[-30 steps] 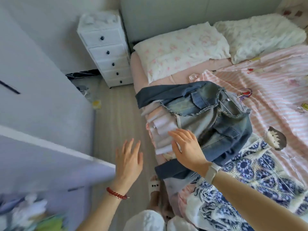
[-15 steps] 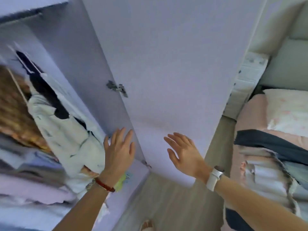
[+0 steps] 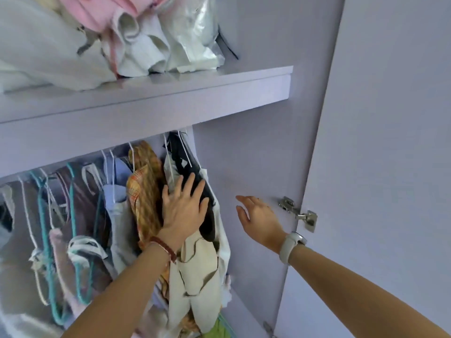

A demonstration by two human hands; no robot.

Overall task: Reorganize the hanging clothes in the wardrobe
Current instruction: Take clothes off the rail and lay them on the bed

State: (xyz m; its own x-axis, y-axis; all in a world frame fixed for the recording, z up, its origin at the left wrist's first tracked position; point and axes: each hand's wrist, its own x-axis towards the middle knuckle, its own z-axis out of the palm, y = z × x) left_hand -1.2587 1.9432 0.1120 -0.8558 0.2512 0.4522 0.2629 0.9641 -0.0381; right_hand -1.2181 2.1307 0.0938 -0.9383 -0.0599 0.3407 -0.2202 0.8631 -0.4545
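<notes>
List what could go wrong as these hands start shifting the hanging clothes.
The left hand presses flat on the black and cream garment, packed tight against the plaid shirt; a push may slip one off its hanger. The clothes heaped on the shelf overhang its edge and might tumble if jolted.

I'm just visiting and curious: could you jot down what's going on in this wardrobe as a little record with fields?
place: open wardrobe, door hinge at right
left hand: flat, fingers straight, pressing on the black and cream garment at the right end of the hanging row
right hand: open, in the air beside the clothes, holding nothing
neighbouring garment: orange plaid shirt
hangers: teal hangers at left
shelf above: piled clothes
</notes>
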